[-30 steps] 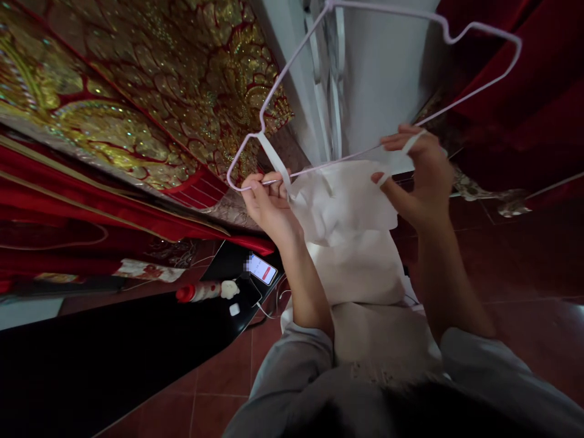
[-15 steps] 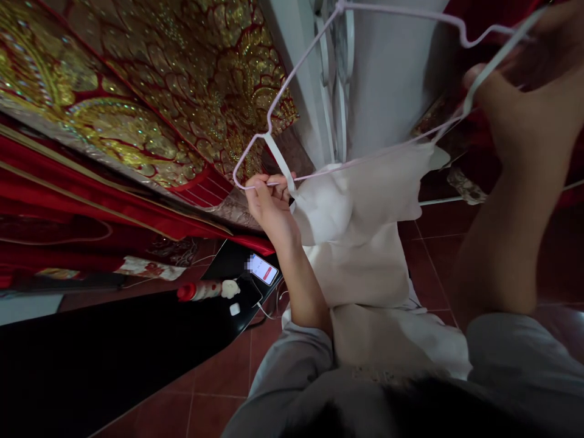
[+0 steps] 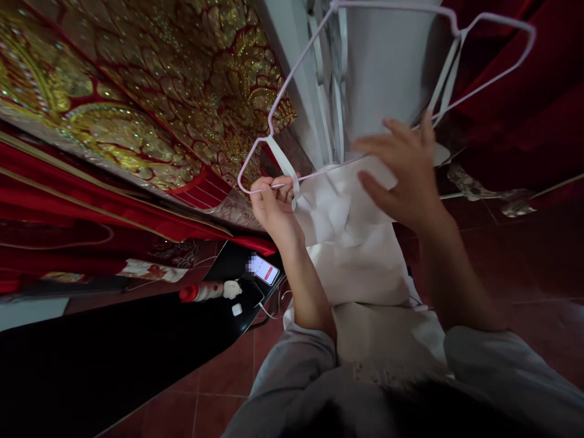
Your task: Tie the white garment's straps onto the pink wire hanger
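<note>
Hands up near head height with a white garment (image 3: 356, 255) hanging off a pale wire hanger (image 3: 302, 67). The left hand (image 3: 271, 204) is pinched tight on the hanger's bottom wire, right at the left corner, just beside where the left strap (image 3: 283, 163) loops over the notch. The right strap (image 3: 444, 73) is hooked over the notch on the other shoulder. The right hand (image 3: 404, 173) has its fingers spread apart, gripping nothing, palm over the garment's top edge just under the bottom wire. Can't really tell if it's pressing the cloth or just hovering. The rest of the garment drops down between both forearms.

Off to the left there's red and gold embroidered fabric (image 3: 159, 91). Below it, a black table (image 3: 114, 353) carries a lit phone (image 3: 264, 269) and a red-capped bottle (image 3: 201, 292).
</note>
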`<state>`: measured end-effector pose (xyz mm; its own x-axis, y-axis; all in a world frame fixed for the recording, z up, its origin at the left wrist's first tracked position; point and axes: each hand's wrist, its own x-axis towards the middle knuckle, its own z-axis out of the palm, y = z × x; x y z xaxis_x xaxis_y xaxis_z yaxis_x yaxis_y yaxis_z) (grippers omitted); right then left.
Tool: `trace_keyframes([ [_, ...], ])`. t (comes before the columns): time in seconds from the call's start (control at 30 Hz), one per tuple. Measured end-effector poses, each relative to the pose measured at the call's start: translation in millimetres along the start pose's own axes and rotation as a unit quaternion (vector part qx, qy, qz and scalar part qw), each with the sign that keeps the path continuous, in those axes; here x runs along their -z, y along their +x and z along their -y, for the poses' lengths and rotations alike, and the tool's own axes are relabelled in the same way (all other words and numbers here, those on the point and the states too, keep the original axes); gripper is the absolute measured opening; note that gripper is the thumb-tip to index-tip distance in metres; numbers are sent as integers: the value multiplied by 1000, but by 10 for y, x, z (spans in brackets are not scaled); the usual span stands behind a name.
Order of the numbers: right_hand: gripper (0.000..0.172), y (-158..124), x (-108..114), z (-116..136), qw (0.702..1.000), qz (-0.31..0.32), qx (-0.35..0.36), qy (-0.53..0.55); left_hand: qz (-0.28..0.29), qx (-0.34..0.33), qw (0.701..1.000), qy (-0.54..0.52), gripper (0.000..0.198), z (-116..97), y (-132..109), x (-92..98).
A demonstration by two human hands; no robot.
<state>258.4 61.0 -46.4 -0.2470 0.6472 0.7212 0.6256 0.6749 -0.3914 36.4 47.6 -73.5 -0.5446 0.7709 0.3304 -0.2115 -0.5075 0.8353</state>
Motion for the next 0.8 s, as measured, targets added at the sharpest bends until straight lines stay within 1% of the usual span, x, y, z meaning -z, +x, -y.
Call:
trace_keyframes([
  [0.03, 46, -45, -55, 2, 999, 46, -19, 11, -1, -5, 1000, 13, 32, 1, -24, 5],
  [0.07, 44, -81, -92, -5, 997, 67, -33, 22, 1, -8, 1000, 29, 30, -8, -50, 15],
  [0.1, 43, -109, -115, -18, 996, 69, -42, 30, 6, -10, 999, 52, 29, -30, -79, 30],
  [0.17, 38, -150, -129, -53, 997, 39, -43, 41, 45, -5, 992, 120, 30, -116, -143, 65],
  [0.23, 35, -183, -135, -77, 998, 12, -38, 46, 113, 14, 975, 193, 32, -251, -199, 88],
  [0.27, 34, -196, -143, -79, 998, 0, -37, 48, 145, 28, 965, 218, 31, -328, -219, 90],
  [0.3, 34, -206, -156, -76, 998, -8, -36, 50, 165, 43, 958, 229, 31, -404, -229, 88],
  [0.33, 34, -211, -172, -68, 998, -16, -32, 53, 171, 55, 957, 228, 31, -474, -230, 83],
  [0.4, 35, -208, -206, -52, 998, -26, -17, 60, 151, 59, 964, 211, 36, -581, -209, 82],
  [0.47, 37, -195, -232, -51, 997, -24, -8, 71, 138, 59, 968, 202, 41, -637, -175, 112],
  [0.5, 37, -190, -239, -61, 997, -22, -10, 76, 146, 60, 966, 205, 43, -648, -161, 140],
  [0.63, 37, -194, -253, -126, 995, -20, -34, 90, 215, 65, 948, 226, 39, -668, -149, 244],
  [0.67, 37, -198, -257, -137, 995, -26, -34, 93, 218, 62, 950, 213, 37, -681, -151, 241],
  [0.73, 38, -203, -267, -144, 994, -37, -28, 99, 211, 58, 964, 148, 35, -719, -145, 186],
  [0.8, 41, -205, -275, -137, 994, -35, -26, 103, 184, 33, 981, 59, 36, -754, -117, 89],
])
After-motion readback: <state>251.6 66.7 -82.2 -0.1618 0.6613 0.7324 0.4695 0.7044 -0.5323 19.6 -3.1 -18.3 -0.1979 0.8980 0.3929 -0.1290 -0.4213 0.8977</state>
